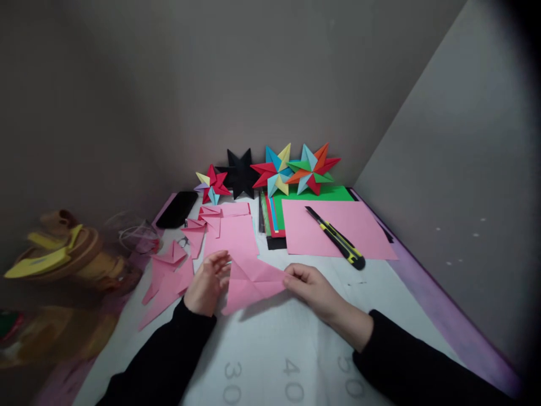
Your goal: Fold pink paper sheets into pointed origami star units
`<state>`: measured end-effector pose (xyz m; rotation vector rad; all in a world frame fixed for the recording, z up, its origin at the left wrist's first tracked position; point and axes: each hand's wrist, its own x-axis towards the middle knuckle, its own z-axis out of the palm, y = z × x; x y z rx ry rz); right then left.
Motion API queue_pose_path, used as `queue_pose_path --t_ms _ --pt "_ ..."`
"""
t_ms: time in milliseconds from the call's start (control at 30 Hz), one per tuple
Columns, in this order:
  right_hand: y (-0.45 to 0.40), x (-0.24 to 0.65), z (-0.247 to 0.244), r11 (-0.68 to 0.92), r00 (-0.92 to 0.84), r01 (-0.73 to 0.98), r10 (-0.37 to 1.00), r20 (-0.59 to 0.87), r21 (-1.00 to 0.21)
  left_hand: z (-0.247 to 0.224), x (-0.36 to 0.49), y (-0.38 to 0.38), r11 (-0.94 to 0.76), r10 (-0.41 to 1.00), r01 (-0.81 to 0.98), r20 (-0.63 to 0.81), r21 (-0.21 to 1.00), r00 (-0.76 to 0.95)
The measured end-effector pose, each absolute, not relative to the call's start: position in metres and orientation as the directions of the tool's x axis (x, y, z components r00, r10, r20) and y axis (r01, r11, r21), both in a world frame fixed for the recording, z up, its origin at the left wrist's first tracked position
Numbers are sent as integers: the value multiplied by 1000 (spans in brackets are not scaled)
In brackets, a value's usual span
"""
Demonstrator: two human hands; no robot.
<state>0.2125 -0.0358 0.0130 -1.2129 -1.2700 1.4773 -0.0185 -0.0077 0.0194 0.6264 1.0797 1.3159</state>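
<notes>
The creased pink paper sheet (253, 282) is above the white-covered table (262, 344), pinched in the right hand's (315, 290) grip; whether the left hand (207, 287) grips its opposite edge is unclear. Leftward, a blurred brown rounded container (91, 254) bears yellow pieces (44, 262).

Whether the left hand (206, 286) touches the pink paper (253, 285), I can't tell. Over on the left, the pot (70, 254) is badly blurred, and so is the clear thing (138, 234) beside it. A green and red thing (8, 326) gets cut off at the left edge. The big sheet (336, 225) hides part of the stack (315, 202); other stars overlap the black star (240, 173). Both sleeves (163, 355) run out of view.
</notes>
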Motion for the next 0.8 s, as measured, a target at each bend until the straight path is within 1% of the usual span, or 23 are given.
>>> queue_pose_path --t_ms 67,100,167,233,300,367,433,467,533,600,633,700,800 --pt "-34 216 14 -158 -206 24 966 -159 -987 22 -14 -16 324 945 -467 -299 823 131" --pt "-33 218 14 -172 -220 39 959 -177 -984 22 -12 -20 374 927 -446 -317 813 201" --pt "-31 221 13 -213 -267 67 938 -223 -975 22 -9 -27 428 901 -376 -357 822 246" --pt "-30 223 12 -244 -301 64 920 -252 -968 18 -6 -31 433 898 -313 -376 845 228" --pt "-30 222 10 -242 -268 -1 935 -233 -970 14 -1 -33 423 905 -295 -385 857 181" --pt "-33 218 8 -180 -175 -110 972 -159 -977 9 4 -34 404 913 -339 -395 850 100" --pt "-37 212 7 -68 -111 -167 993 -50 -984 7 10 -36 372 916 -403 -400 836 15" --pt "-40 209 6 -9 -116 -145 993 8 -989 7 13 -37 357 916 -427 -401 831 -13" --pt "-45 204 5 108 -199 -8 974 108 -994 8 18 -40 339 917 -457 -397 822 -33" --pt "-48 202 5 210 -272 150 948 163 -966 11 22 -43 339 918 -477 -397 811 -22" --pt "-49 201 5 245 -284 202 941 183 -948 13 23 -45 343 916 -486 -401 804 -17" --pt "-49 202 5 283 -286 231 934 213 -931 15 23 -47 361 909 -500 -416 787 3" --pt "-47 203 5 292 -279 189 931 234 -937 17 24 -50 406 895 -507 -444 760 50"
